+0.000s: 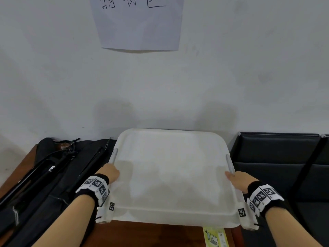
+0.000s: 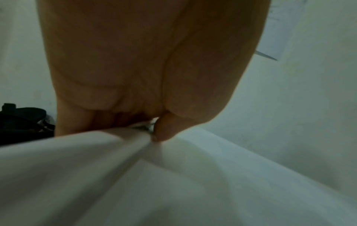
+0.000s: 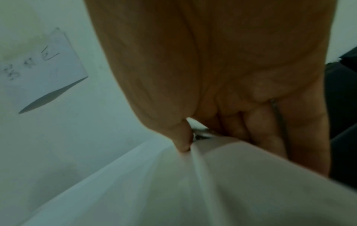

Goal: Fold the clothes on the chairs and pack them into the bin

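Fingers of the left hand [image 1: 110, 172] and right hand [image 1: 238, 179] curl round the side edges of a translucent white plastic bin lid [image 1: 170, 173], thumbs pressed on top. Smooth and round-cornered, it fills the lower centre, above a brown wooden table [image 1: 151, 234], beside black padded chairs [image 1: 277, 157] at right.

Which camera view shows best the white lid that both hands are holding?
The head view: it shows the whole white lid, with the left hand and right hand gripping its side edges. Each wrist view shows only a blurred part of the lid edge near the thumb.
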Demonstrator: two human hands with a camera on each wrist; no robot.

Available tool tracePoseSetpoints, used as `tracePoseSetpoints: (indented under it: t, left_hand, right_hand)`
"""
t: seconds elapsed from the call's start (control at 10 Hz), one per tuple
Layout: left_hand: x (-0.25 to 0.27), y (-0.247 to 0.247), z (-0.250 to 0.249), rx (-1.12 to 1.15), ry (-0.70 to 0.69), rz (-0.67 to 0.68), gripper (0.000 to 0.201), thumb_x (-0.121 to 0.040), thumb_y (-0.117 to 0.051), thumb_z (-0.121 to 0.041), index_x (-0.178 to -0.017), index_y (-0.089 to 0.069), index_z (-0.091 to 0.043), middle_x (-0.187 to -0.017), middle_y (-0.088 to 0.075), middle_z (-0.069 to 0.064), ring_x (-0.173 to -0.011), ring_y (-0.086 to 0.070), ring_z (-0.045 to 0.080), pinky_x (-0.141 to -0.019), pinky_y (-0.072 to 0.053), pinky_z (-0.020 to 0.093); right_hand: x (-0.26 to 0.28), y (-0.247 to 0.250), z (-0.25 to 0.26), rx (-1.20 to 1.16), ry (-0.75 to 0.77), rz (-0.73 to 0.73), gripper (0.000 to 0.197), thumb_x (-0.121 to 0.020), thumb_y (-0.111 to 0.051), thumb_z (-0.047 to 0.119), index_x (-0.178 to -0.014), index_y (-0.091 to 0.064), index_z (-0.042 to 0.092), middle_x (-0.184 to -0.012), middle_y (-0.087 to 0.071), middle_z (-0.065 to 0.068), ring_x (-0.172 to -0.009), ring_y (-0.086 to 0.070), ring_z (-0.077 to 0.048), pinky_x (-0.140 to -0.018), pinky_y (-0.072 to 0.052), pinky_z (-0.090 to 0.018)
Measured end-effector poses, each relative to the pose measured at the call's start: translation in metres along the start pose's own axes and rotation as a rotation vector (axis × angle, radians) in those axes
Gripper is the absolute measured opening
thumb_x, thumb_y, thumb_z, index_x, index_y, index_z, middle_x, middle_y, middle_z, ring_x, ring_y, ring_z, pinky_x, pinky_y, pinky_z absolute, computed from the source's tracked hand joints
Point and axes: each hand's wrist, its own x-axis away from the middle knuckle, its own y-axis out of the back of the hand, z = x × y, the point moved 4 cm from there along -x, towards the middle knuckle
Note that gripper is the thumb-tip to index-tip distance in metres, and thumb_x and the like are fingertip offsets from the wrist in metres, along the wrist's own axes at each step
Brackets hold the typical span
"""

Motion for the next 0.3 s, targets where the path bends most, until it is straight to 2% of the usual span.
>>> tracePoseSetpoints:
  t: [0.1, 0.2, 0.3]
  left_hand:
    - [0.015, 0.014, -0.01, 0.091, -0.08, 0.031, 0.053, -0.106, -0.041, -0.011, -0.158, -0.031, -0.007, -0.1, -0.062, 0.011, -0.087, -0.064, 0.025, -0.066, -0.044, 0.024]
    - [0.01, 0.032, -0.024, 0.109, -0.149, 0.006, 0.068, -0.105, -0.04, -0.02, -0.165, -0.008, -0.015, -0.122, -0.065, 0.017, -0.102, -0.065, 0.029, -0.084, -0.052, 0.028]
    - [0.01, 0.052, -0.035, 0.126, -0.183, -0.056, 0.049, -0.106, -0.042, -0.025, -0.148, -0.043, 0.001, -0.15, -0.05, 0.019, -0.135, -0.051, 0.034, -0.107, -0.04, 0.032]
  right_hand:
    - [-0.009, 0.008, -0.002, -0.038, 0.03, -0.014, 0.054, -0.106, -0.046, 0.047, -0.139, -0.051, 0.005, -0.125, -0.063, -0.01, -0.11, -0.063, -0.026, -0.083, -0.055, -0.034]
    - [-0.014, 0.02, 0.015, 0.023, 0.087, -0.111, 0.053, -0.105, -0.048, 0.044, -0.137, -0.053, 0.002, -0.131, -0.062, -0.015, -0.118, -0.061, -0.03, -0.1, -0.049, -0.039]
    - [-0.006, 0.03, 0.041, 0.092, 0.159, -0.167, 0.053, -0.108, -0.044, 0.04, -0.144, -0.048, 0.001, -0.147, -0.053, -0.017, -0.135, -0.051, -0.032, -0.109, -0.038, -0.034]
